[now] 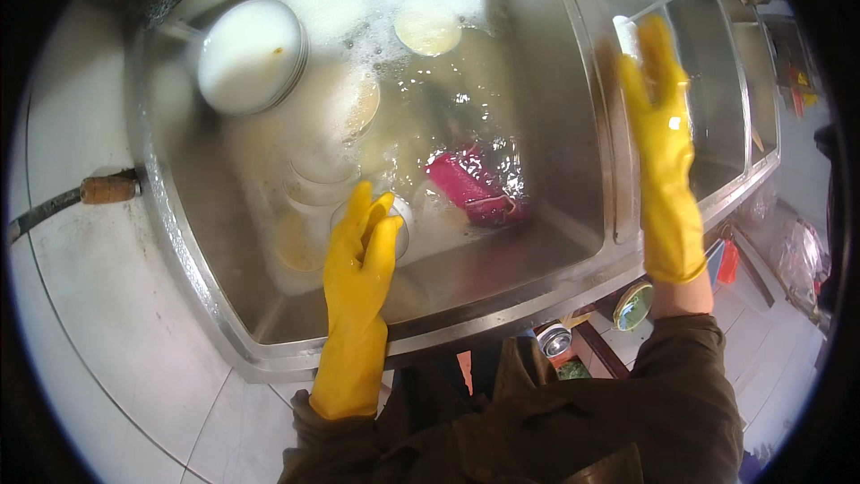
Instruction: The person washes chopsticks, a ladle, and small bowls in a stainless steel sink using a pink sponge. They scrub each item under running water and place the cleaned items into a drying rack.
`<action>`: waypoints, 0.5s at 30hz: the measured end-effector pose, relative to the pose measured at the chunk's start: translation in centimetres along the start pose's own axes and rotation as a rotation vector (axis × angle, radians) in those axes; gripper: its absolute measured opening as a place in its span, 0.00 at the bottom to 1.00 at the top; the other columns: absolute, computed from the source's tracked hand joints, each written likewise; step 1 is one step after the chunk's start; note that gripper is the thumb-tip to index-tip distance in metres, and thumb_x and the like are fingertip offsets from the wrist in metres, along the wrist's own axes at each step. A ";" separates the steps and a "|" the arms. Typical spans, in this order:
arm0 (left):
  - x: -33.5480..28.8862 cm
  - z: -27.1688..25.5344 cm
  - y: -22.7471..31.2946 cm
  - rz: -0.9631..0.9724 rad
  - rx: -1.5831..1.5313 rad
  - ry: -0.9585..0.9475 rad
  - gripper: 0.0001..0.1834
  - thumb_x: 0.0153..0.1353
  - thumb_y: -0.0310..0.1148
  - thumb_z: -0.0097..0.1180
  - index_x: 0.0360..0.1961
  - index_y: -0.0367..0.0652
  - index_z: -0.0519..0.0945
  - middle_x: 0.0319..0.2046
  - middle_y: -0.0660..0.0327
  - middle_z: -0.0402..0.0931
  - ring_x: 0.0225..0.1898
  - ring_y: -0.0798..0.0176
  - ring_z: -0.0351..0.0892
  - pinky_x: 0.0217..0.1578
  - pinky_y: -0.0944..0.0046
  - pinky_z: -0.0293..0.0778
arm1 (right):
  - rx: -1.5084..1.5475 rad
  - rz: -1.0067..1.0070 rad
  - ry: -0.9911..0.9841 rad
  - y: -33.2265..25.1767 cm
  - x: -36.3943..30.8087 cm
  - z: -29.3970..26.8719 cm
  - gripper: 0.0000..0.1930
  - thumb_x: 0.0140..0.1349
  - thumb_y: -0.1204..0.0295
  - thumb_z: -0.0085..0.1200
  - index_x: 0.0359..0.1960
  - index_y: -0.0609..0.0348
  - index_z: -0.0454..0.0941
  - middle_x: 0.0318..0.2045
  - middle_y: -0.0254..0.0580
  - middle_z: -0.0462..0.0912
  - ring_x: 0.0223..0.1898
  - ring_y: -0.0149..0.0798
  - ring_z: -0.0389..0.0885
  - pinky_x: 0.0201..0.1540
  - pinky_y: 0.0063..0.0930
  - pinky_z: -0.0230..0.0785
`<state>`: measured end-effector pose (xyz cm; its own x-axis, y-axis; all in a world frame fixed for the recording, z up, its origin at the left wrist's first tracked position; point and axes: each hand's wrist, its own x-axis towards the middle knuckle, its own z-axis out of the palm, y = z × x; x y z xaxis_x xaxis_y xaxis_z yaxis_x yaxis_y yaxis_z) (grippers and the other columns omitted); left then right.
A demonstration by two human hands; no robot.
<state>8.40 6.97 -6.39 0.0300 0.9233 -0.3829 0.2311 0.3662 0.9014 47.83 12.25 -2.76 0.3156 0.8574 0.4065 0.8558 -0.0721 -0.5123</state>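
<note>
My left hand [360, 246], in a yellow rubber glove, is over the near part of a sink basin of cloudy, sudsy water. Its fingers are a little apart and hold nothing visible. Just beside and partly behind them a white dish [401, 226] shows. My right hand [658, 94], gloved alike, is raised over the divider and the right basin, thumb and fingers apart. By its fingertips is a white object [627, 38], partly hidden; whether they touch is unclear. A wet dark pink cloth [470, 184] lies in the water between my hands.
Stacked white plates [249, 58] stand at the far left of the basin. A round pale dish [428, 31] shows among the foam, and more dishes lie blurred under water. A metal divider [618, 188] separates the basins. A handle with a brown grip [109, 188] is left of the sink.
</note>
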 end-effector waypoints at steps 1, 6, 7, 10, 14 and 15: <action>0.0 0.0 0.0 -0.020 0.019 -0.004 0.25 0.72 0.25 0.55 0.68 0.31 0.72 0.54 0.46 0.83 0.48 0.62 0.86 0.53 0.66 0.79 | 0.161 -0.026 -0.096 -3.6 -1.1 1.9 0.32 0.69 0.66 0.64 0.72 0.58 0.68 0.65 0.53 0.78 0.68 0.46 0.76 0.70 0.34 0.65; -0.1 0.1 0.5 -0.033 -0.085 0.013 0.27 0.70 0.27 0.58 0.68 0.34 0.73 0.56 0.51 0.83 0.51 0.65 0.83 0.52 0.67 0.77 | 0.011 0.405 -0.802 -10.1 -2.5 13.2 0.59 0.55 0.48 0.71 0.77 0.73 0.50 0.72 0.69 0.64 0.72 0.60 0.67 0.72 0.43 0.64; -0.1 0.1 0.7 -0.084 -0.124 0.004 0.28 0.69 0.28 0.59 0.69 0.36 0.73 0.57 0.52 0.83 0.52 0.67 0.82 0.51 0.68 0.76 | -0.261 0.250 -0.675 -10.5 -3.3 16.1 0.61 0.54 0.45 0.72 0.75 0.78 0.51 0.71 0.68 0.66 0.72 0.59 0.68 0.70 0.40 0.66; -0.2 -0.1 1.6 -0.154 -0.176 -0.030 0.29 0.69 0.27 0.60 0.71 0.38 0.71 0.59 0.52 0.82 0.51 0.69 0.81 0.47 0.70 0.76 | -0.178 0.632 -0.903 -9.1 -3.8 20.0 0.58 0.56 0.38 0.67 0.72 0.78 0.58 0.68 0.66 0.72 0.70 0.58 0.71 0.69 0.41 0.67; -0.3 -0.2 2.5 -0.215 -0.243 -0.088 0.33 0.69 0.29 0.61 0.74 0.39 0.68 0.62 0.50 0.80 0.52 0.68 0.81 0.50 0.69 0.76 | -0.378 0.575 -1.059 -10.1 -5.6 22.3 0.51 0.56 0.37 0.66 0.67 0.71 0.71 0.65 0.63 0.76 0.67 0.56 0.75 0.67 0.41 0.70; -0.2 -0.2 2.6 -0.227 -0.221 -0.094 0.33 0.69 0.29 0.61 0.74 0.39 0.67 0.62 0.50 0.79 0.53 0.67 0.81 0.52 0.68 0.75 | -0.392 0.546 -0.993 -10.6 -6.1 22.3 0.48 0.55 0.41 0.68 0.67 0.68 0.71 0.64 0.62 0.77 0.66 0.55 0.76 0.66 0.41 0.72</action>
<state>8.75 7.73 -3.89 0.0942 0.8044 -0.5866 0.0260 0.5871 0.8091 27.72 19.12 -16.70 0.3693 0.6716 -0.6424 0.8282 -0.5513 -0.1003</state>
